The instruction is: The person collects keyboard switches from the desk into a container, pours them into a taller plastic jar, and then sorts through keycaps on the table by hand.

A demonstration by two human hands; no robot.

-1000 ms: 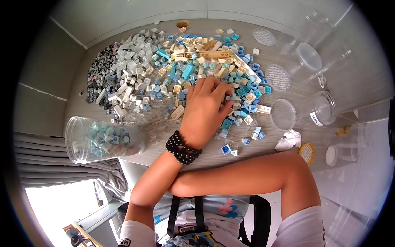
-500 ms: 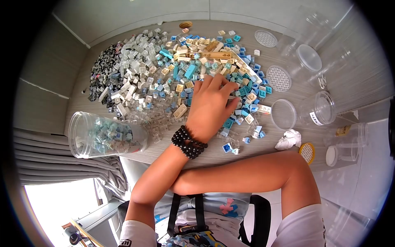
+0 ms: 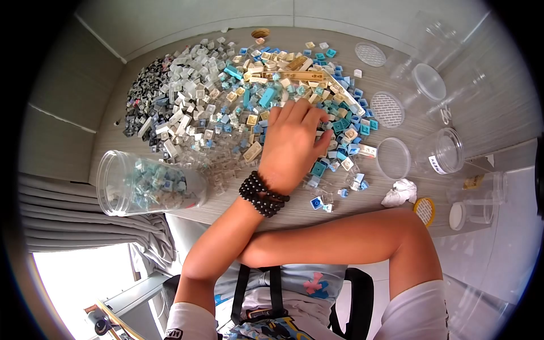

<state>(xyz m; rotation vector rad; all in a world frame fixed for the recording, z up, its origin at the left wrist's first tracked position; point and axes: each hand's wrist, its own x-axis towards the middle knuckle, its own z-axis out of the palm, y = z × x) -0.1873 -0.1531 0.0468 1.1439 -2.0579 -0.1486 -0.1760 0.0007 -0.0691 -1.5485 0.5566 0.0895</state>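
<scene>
Fingers (image 3: pixel 298 109) of my left hand (image 3: pixel 290 146) bend loosely down into the heap of keycaps (image 3: pixel 234 96), though I can't tell whether they grip one, and my right hand is out of sight behind my left forearm (image 3: pixel 218 241). My black bead bracelet (image 3: pixel 263 195) sits just nearer me than the heap. On the bench (image 3: pixel 369 81), left of the heap, a clear jar (image 3: pixel 126 170) holds pale blue pieces; right of it lies a crumpled tissue (image 3: pixel 400 194).

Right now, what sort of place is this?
Probably a home room's desk corner: grey pleated fabric curtain, grey wood-grain tabletop, and a heap of small multicoloured plastic keycap-like pieces.
</scene>
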